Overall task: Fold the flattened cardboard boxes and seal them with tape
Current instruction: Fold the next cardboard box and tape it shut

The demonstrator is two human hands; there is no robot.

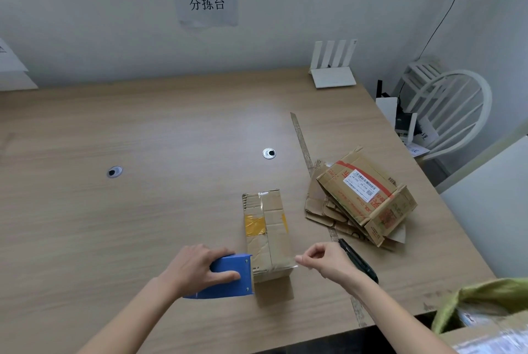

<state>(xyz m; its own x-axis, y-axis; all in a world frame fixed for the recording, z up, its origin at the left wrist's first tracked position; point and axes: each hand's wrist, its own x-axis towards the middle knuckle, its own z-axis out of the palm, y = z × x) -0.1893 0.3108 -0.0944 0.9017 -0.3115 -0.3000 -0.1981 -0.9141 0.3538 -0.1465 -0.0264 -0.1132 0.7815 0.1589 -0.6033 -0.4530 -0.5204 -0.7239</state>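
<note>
The folded box (268, 235) lies mid-table, long axis near-to-far. The left hand (197, 269) grips the tape dispenser (228, 276) at its near-left corner; the right hand (325, 260) pinches the tape end (295, 266) at the near-right — the strip spans the near edge crosswise.

Blue tape dispenser (225, 278); brown cardboard box (268, 232) with a yellow tape patch (255, 225); light wood-grain table (143, 210); red-striped flattened boxes (363, 199); white chair (454, 113)

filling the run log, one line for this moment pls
left hand grips blue tape dispenser | right hand pinches tape end | tape spans folded cardboard box
</note>
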